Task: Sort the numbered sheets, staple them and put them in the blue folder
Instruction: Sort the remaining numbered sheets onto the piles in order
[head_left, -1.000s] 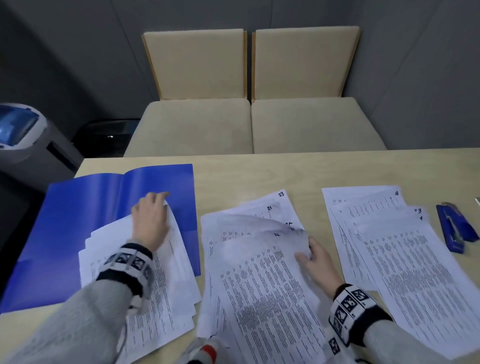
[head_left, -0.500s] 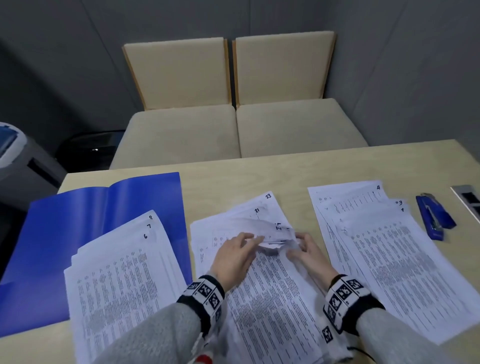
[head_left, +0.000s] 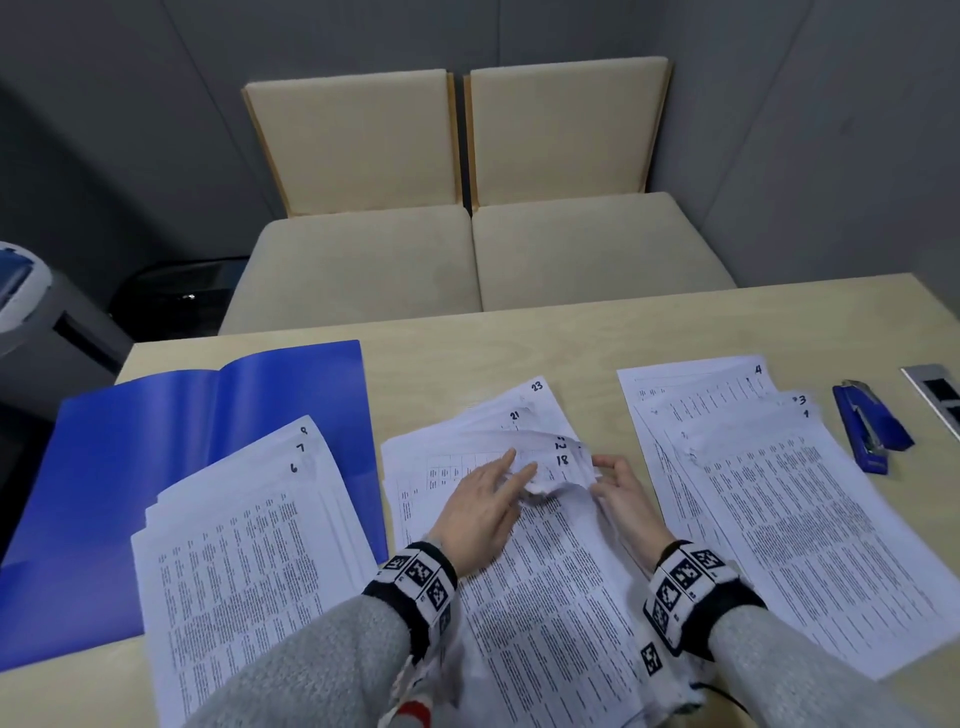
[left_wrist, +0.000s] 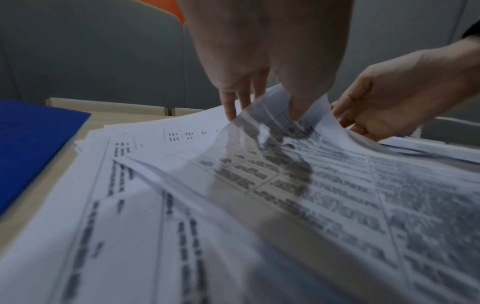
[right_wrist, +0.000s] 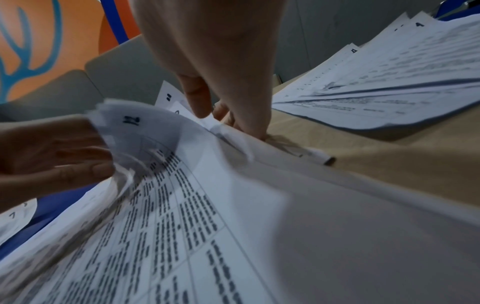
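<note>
Three fanned piles of numbered sheets lie on the table. The left pile (head_left: 249, 561), showing 6 and 7, lies half on the open blue folder (head_left: 156, 441). The right pile (head_left: 789, 499) shows 4, 3 and 1. Both hands work at the far right corner of the middle pile (head_left: 550, 613), where 23, 21 and 18 show. My left hand (head_left: 511, 475) pinches the curled corner of a top sheet (left_wrist: 285, 144) between thumb and fingers. My right hand (head_left: 615, 483) grips the pile's right edge, its fingers curled under lifted sheets. A blue stapler (head_left: 867, 426) lies to the right of the right pile.
A metal socket plate (head_left: 935, 395) is set into the table at the far right. Two beige chairs (head_left: 467, 249) stand behind the table's far edge. A grey machine (head_left: 31, 306) and a dark bin (head_left: 176, 296) stand off to the left.
My left hand left the pile on the folder and came to the middle pile. Both hands now meet at its far corner, where the top sheets are curled up.
</note>
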